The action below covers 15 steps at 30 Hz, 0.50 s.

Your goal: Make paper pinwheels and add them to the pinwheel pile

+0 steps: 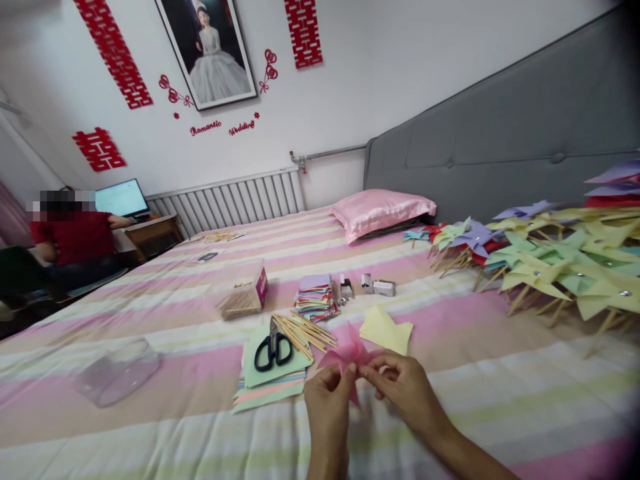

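Note:
Over the striped bed, both my hands pinch a folded pink paper pinwheel (347, 353). My left hand (327, 400) grips its lower left side with closed fingers. My right hand (403, 387) holds its right side, fingers curled. A folded yellow paper (386, 329) lies just behind the pinwheel. Black-handled scissors (273, 350) rest on green paper sheets (260, 390) to the left, beside a bundle of wooden sticks (306, 331).
A stack of coloured paper squares (315, 297), a box of sticks (245, 297) and small metal items (370, 287) lie further back. Several finished pinwheels (550, 263) pile up at right. A clear container (117, 370) sits at left. A pink pillow (380, 210) lies by the headboard. A person in red (70, 240) sits at a desk.

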{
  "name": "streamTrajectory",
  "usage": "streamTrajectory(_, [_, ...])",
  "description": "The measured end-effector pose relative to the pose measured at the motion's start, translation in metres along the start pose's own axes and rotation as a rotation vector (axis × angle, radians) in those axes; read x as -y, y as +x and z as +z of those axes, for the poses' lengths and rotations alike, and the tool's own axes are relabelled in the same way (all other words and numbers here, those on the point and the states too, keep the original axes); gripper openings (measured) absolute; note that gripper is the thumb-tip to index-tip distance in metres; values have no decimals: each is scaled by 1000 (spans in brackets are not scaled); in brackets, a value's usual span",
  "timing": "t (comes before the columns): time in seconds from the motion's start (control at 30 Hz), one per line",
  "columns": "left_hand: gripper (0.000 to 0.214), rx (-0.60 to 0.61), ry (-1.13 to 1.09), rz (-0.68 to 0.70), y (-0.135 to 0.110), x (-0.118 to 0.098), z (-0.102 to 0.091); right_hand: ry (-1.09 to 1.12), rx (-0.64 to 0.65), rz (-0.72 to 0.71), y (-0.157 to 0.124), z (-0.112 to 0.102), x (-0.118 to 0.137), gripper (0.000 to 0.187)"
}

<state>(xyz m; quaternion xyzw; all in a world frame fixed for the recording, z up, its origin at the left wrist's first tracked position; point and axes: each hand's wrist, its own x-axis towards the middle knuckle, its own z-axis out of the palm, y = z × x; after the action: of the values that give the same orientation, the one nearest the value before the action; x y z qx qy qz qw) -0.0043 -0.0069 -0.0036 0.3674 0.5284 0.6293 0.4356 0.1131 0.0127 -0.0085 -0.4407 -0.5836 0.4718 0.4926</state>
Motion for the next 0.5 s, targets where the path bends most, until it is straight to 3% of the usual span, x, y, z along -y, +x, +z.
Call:
streamTrajectory(0.33, [20, 4, 11, 0, -2, -6, 2, -39, 17, 22, 1, -2, 0, 31])
streamTrajectory(0.5, [21, -2, -16, -67, -3, -9, 2, -39, 42, 31, -1, -2, 3, 31])
